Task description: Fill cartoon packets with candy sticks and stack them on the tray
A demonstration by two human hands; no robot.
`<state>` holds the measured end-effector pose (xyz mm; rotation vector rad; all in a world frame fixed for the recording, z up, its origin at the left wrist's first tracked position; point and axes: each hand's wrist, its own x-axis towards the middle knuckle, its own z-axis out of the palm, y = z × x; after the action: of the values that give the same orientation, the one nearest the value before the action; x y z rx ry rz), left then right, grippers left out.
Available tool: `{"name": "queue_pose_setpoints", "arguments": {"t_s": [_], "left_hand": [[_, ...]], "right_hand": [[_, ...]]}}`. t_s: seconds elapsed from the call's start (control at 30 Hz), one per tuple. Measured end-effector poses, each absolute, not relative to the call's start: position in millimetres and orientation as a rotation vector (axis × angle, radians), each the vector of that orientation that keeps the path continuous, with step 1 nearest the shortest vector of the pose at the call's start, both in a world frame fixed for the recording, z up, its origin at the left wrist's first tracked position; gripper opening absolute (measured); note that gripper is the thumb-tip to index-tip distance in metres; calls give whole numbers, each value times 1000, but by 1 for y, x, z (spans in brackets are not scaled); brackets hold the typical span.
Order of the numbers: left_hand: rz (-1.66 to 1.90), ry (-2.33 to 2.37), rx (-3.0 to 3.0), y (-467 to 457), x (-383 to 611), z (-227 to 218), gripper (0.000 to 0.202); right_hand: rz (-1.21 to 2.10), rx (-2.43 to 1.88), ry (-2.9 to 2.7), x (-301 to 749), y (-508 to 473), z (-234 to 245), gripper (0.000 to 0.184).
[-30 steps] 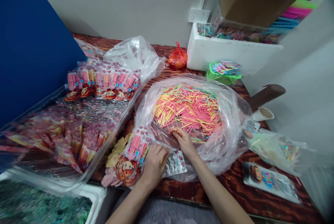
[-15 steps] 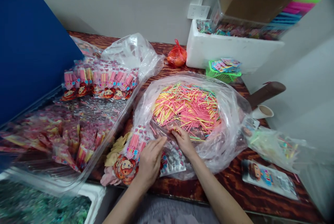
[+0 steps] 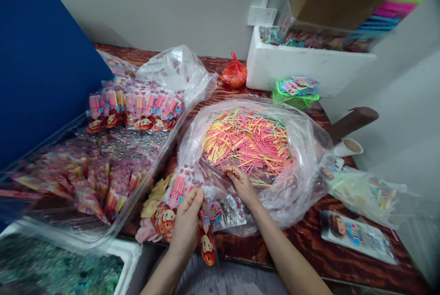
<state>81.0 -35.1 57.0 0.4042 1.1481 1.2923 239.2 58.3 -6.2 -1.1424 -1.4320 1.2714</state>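
Observation:
My left hand is closed on a small printed cartoon packet that hangs over the table's near edge. Beside it lie filled packets of pink sticks. My right hand rests inside the mouth of a big clear bag, fingers curled on a few sticks at the near edge of the heap of pink, yellow and green sticks. An empty printed packet lies between my hands.
A clear tray of filled packets takes the left side, under a blue panel. A white foam box, a green basket, a red bag, a paper cup and a loose packet are at right.
My left hand has lifted a packet off the pile and drawn it toward the table's near edge. The right hand has stayed at the heap of sticks.

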Motion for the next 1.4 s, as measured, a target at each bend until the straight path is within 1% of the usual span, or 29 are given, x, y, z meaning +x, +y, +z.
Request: {"name": "queue_pose_setpoints", "arguments": {"t_s": [0.07,0.2,0.33,0.47,0.6,0.83,0.97,1.17,1.27,1.4], "left_hand": [[1269,1092,362,-35,81,58,35],[1233,1072,318,-34,76,61,28],[1303,1142,306,-35,69,53,32],[1314,1227,490,-37,62,40,29],[1284,1399,807,-36,55,42,26],[1326,1470,891,-29,37,44,25],[1310,1568,1014,-27,34,40,25],[1312,1554,1046,-25,42,47,21],[1327,1534,1009,-26,43,46,17],[1316,1510,964,-31,43,39,20]], "right_hand": [[1265,-1140,-1439,239,58,-7,18],[1249,-1142,-1470,240,58,-10,19],[1209,-1140,-1499,240,58,-14,18],[1196,-1160,-1507,239,58,-14,17],[1201,-1178,-1515,238,58,-10,20],[1230,-1167,-1468,235,58,-11,21],[1233,-1168,-1437,238,63,2,19],[1187,-1105,-1539,241,69,35,19],[1230,-1110,-1520,240,72,35,20],[1219,-1178,-1630,241,87,25,17]]}}
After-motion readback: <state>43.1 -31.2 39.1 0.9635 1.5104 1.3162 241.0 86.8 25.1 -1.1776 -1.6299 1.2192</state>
